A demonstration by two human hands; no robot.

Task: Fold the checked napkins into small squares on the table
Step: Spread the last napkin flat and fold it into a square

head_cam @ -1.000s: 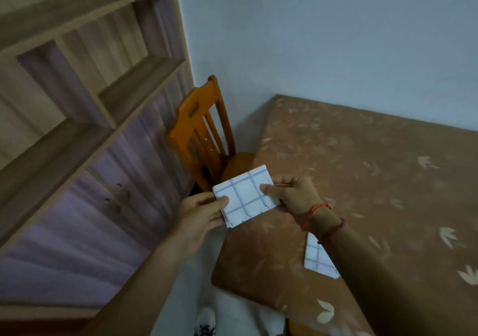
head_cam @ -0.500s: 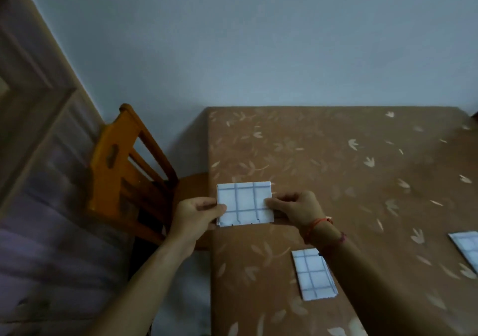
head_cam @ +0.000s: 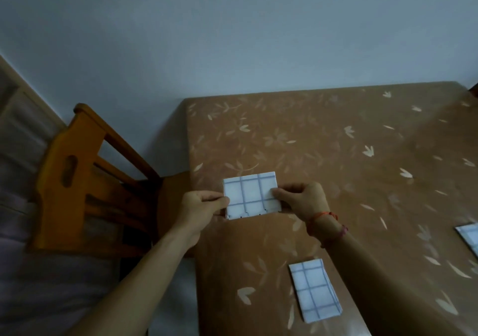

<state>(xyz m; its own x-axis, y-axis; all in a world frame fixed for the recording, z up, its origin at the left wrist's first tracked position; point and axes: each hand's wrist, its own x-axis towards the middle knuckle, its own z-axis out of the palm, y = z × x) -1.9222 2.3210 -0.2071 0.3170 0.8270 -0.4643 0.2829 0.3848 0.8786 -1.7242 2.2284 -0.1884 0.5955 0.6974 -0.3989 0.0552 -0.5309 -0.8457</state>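
Napkin (head_cam: 251, 197) pinched in fingers (head_cam: 219, 200) of L hand (head_cam: 200, 206) & R hand (head_cam: 302, 199), 2nd napkin (head_cam: 314, 293) on table (head_cam: 336, 141)

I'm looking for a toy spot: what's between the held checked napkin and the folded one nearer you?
Head view: only bare brown leaf-patterned table between held white checked napkin and folded checked napkin.
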